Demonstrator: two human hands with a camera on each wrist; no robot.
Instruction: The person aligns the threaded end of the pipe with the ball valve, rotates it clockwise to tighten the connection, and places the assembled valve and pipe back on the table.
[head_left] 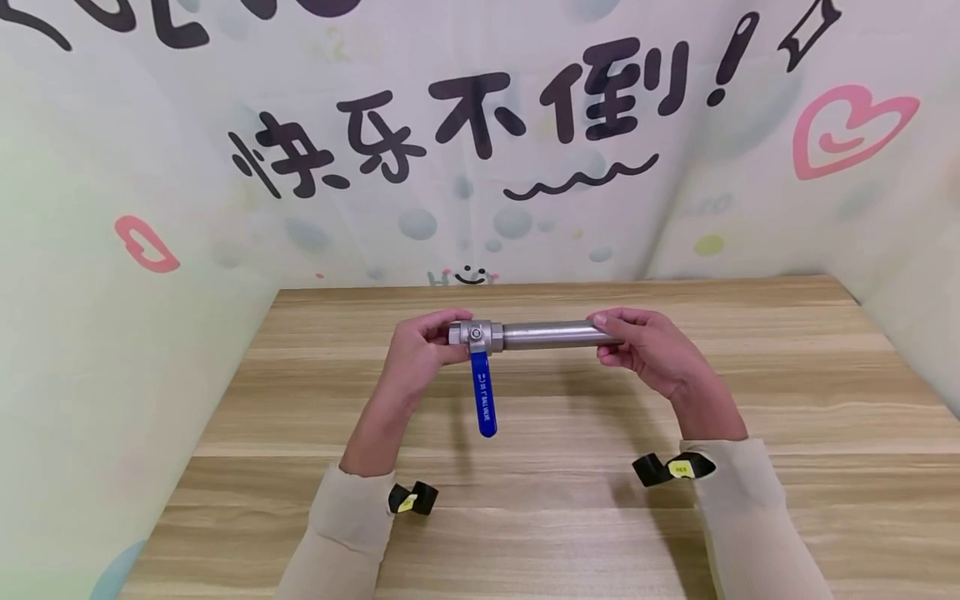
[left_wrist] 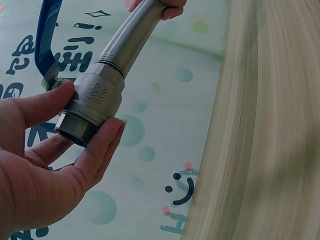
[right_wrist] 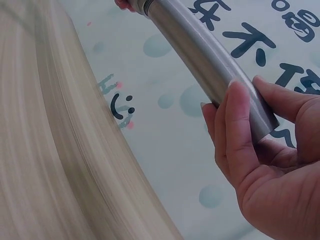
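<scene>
1. Head view: I see valve (head_left: 484,337) and pipe (head_left: 551,334) joined above the table (head_left: 525,525); loosening could drop them.
2. Left wrist view: left fingers (left_wrist: 102,150) pinch the valve; uneven pressure might twist it.
3. Right wrist view: right fingers (right_wrist: 238,122) grip smooth pipe, which could slip.

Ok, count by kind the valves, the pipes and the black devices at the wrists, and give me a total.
Ball valve, in the left hand: 1
Metal pipe, in the right hand: 1
Black wrist devices: 2
Total: 4
</scene>
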